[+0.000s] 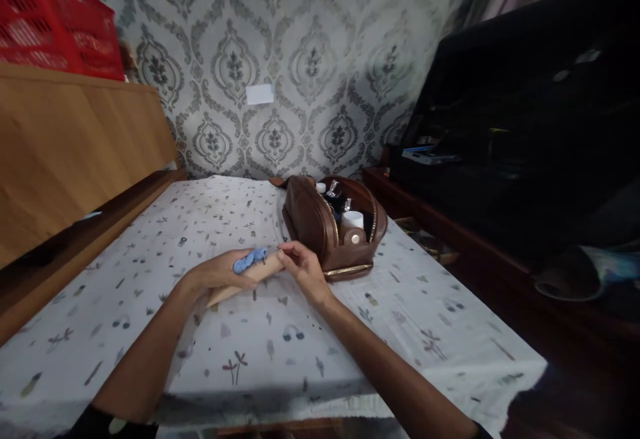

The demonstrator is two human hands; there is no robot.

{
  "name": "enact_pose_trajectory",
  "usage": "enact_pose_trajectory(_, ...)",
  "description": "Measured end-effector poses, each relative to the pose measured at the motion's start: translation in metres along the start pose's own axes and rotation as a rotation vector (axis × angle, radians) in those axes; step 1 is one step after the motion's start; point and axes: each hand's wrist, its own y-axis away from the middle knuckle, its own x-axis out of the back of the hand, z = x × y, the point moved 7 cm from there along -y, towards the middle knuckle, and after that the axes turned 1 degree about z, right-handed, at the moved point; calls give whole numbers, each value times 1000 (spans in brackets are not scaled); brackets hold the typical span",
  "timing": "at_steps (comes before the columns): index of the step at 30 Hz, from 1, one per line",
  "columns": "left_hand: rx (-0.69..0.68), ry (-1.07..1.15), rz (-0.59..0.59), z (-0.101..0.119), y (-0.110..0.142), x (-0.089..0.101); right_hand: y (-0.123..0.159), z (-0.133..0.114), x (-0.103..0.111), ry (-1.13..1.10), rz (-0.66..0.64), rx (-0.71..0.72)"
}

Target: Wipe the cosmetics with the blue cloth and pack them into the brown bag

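Note:
A long, flat beige piece [267, 267], whose kind I cannot make out, is held low over the patterned cloth between both hands. My left hand [220, 271] wraps round its near part, fingers closed. A small crumpled-looking blue item [250, 260] lies along the top of the piece, against the left hand; its kind is unclear. At the far end, the thumb and fingers of my right hand [303, 267] pinch the beige piece. Just beyond the right hand stands a brown leather toiletry bag [307, 216], unzipped, with a white-capped container [353, 219] and clear-topped bottles [334, 190] inside.
A white printed cloth [280, 366] covers the table. A wooden panel [80, 152] borders the left, with a red plastic basket [60, 22] on top. To the right are a large dark screen [510, 119] and a clutter-bearing lower shelf [430, 242]. Patterned wallpaper [310, 59] closes the back.

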Motion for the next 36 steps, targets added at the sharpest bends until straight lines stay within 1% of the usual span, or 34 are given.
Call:
enact_pose_trajectory(3,-34,33,-31,1,0,-3,2,1,-1,71,-21,-34)
enact_pose_trajectory(7,-70,30,-7,-1,0,0,3,8,-1,273,-52,-93)
enact_pose_trajectory(9,-80,32,-1,-3,-1,1,4,10,-2,324,-63,-94)
enact_pose_trajectory(13,-82,41,16,-7,-1,3,5,7,-5,261,-76,-58)
enact_pose_trajectory(16,-94,63,27,-7,-2,5,6,3,-9,186,-113,-46)
enact_pose_trajectory(19,-102,117,-3,-7,0,7,8,-3,-11,130,-142,-41)
enact_pose_trajectory(23,-72,188,-13,-7,3,9,8,-13,-11,58,-138,22)
enact_pose_trajectory(26,-53,280,54,-9,3,10,8,-14,-10,-37,-97,27)
enact_pose_trajectory(28,-78,382,135,-8,0,9,9,-11,-12,-81,-107,-28)
enact_pose_trajectory(30,-144,505,216,-5,-6,4,11,-7,-20,-102,-181,-96)
enact_pose_trajectory(32,-209,596,295,-2,-12,-3,16,-5,-30,-116,-293,-138)
enact_pose_trajectory(34,-233,614,379,-2,-17,-11,19,-5,-37,-119,-368,-147)
enact_pose_trajectory(36,-243,543,455,1,-19,-17,21,-4,-37,-101,-364,-139)
